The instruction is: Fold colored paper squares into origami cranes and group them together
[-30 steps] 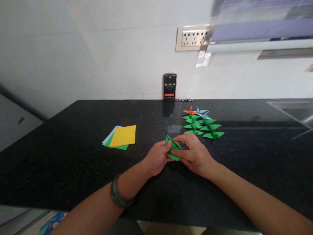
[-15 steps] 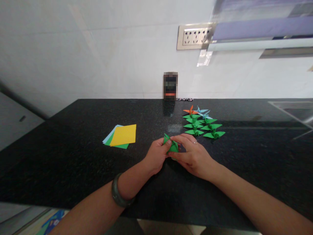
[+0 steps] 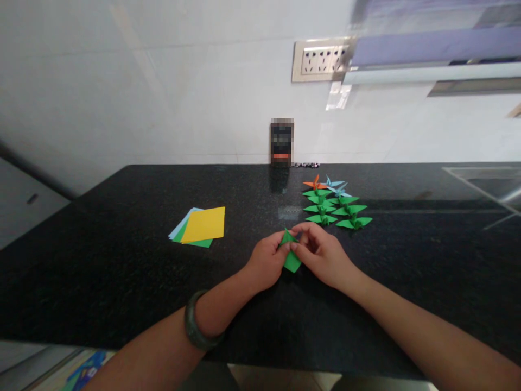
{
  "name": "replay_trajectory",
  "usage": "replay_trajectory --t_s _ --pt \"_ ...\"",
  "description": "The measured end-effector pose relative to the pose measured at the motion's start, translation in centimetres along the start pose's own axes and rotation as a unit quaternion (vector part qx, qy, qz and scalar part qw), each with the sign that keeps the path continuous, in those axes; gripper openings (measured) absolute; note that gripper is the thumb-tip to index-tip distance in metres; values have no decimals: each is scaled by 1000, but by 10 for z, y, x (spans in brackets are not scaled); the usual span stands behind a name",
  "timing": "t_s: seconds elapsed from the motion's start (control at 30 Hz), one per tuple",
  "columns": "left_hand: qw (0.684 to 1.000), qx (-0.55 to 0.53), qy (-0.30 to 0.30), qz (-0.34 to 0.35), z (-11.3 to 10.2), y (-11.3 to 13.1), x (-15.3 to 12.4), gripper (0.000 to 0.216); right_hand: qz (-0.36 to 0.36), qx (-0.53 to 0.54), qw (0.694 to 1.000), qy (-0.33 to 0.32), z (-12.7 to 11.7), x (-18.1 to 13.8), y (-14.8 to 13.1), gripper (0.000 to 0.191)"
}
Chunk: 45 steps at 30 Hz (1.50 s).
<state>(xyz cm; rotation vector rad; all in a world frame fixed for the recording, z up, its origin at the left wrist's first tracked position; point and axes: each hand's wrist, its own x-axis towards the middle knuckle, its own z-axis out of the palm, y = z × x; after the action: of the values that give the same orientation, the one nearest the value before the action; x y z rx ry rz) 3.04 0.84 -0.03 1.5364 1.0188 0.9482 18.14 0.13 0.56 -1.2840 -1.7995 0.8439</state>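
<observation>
A part-folded green paper piece [image 3: 292, 255], pointed at top w/ a flap hanging below, is pinched betw. fingertips of left hand [image 3: 265, 264] & right hand [image 3: 325, 256], just above the black speckled stone counter [image 3: 122, 271], near its front edge.

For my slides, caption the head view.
Left hand and right hand pinch a folded green paper piece at a black stone counter, folded paper cranes nearby.
</observation>
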Motion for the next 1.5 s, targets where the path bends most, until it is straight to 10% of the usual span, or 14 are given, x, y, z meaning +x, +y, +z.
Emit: replay_trajectory --t_s 0.37,0.67,1.5 --pt "988 -139 -7 -71 3 -3 0 67 80 100 991 -36 1 4 6 11" --pt "976 -178 54 -113 0 -2 5 35 139 209 964 92 1 7 7 20" --pt "911 -371 38 -177 1 1 3 24 152 319 934 61 4 4 -1 27"
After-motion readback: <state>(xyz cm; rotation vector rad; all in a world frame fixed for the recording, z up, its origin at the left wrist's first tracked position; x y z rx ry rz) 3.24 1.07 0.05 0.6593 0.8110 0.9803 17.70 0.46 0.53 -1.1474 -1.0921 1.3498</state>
